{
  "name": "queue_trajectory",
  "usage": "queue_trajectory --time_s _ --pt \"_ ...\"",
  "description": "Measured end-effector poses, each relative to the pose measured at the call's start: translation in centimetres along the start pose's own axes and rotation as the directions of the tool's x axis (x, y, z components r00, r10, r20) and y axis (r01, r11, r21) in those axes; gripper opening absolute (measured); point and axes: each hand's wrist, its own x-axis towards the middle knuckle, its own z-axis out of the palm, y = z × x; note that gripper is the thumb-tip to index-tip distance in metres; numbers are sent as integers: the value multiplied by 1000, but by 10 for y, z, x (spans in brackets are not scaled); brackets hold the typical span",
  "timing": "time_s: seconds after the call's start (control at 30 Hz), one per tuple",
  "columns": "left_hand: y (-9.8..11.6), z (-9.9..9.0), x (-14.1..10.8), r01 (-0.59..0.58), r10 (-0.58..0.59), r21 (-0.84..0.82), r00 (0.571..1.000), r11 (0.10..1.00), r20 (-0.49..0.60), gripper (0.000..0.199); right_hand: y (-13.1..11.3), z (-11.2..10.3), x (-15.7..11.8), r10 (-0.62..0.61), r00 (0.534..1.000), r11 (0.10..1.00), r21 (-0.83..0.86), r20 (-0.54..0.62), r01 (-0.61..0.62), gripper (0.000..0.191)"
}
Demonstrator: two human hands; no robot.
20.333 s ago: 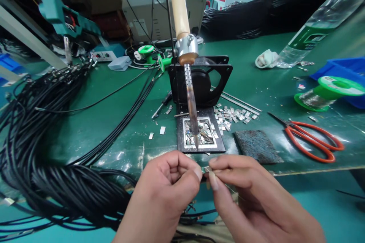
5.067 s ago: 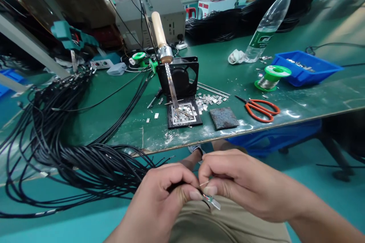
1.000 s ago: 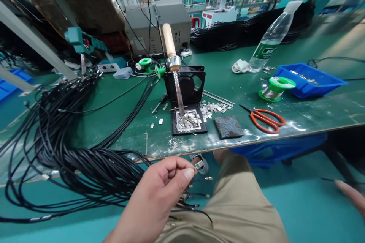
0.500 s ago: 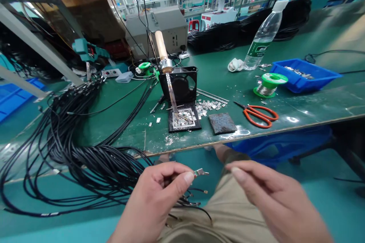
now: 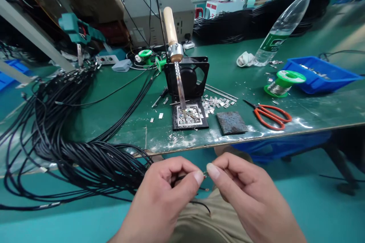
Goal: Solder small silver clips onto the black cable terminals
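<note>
Over my lap, my left hand [image 5: 171, 193] pinches a black cable just behind its end. A small metal connector [image 5: 205, 174] at that cable end barely shows between the fingertips of both hands. My right hand [image 5: 245, 190] has thumb and forefinger closed over the connector's tip, hiding most of it. Left of my hands, a thick bundle of black cables [image 5: 111, 165] hangs over the table edge. Beyond them, a soldering iron [image 5: 172, 32] with a wooden handle leans tip-down on a black fan stand [image 5: 186, 78], above a square tray [image 5: 179, 123] of small metal pieces.
Loose metal pieces [image 5: 218, 102] lie beside the stand. A dark abrasive pad [image 5: 231, 122], orange-handled scissors [image 5: 270, 115], a solder spool [image 5: 281, 88], a blue bin [image 5: 319, 83] and a tilted-looking water bottle [image 5: 275, 38] are to the right. A teal power tool [image 5: 76, 30] is at left.
My right hand has moved left to meet my left hand, and its fingertips now cover the connector that was exposed before. The view has shifted slightly.
</note>
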Motion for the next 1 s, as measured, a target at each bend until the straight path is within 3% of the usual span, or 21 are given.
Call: queue_trajectory --time_s 0.23,0.33,0.4,0.47,0.53,0.8,1.0 --pt "-1 -2 -1 -10 10 5 1000 1000 21 28 0 -2 -4 -8 1000 995 -100 -4 8 42" --pt "-1 -4 -3 -17 16 39 999 999 43 29 -4 -13 -3 -137 989 949 -278 50 145 27" --pt "-1 -5 -5 -14 10 61 998 998 60 30 -9 -22 -1 -293 946 855 -404 140 324 15" --pt "-1 -6 -6 -23 17 84 997 996 78 33 -14 -29 1 -423 871 723 -486 248 490 16" --pt "-2 -7 -8 -44 34 112 995 993 89 35 -18 -34 1 -493 813 606 -549 310 576 20" --pt "-2 -6 -9 -57 44 120 993 991 110 37 -22 -40 -3 -515 714 355 -640 474 681 32" --pt "-5 -4 -10 -109 93 168 990 980 101 36 -25 -46 -6 -490 682 311 -621 543 719 38"
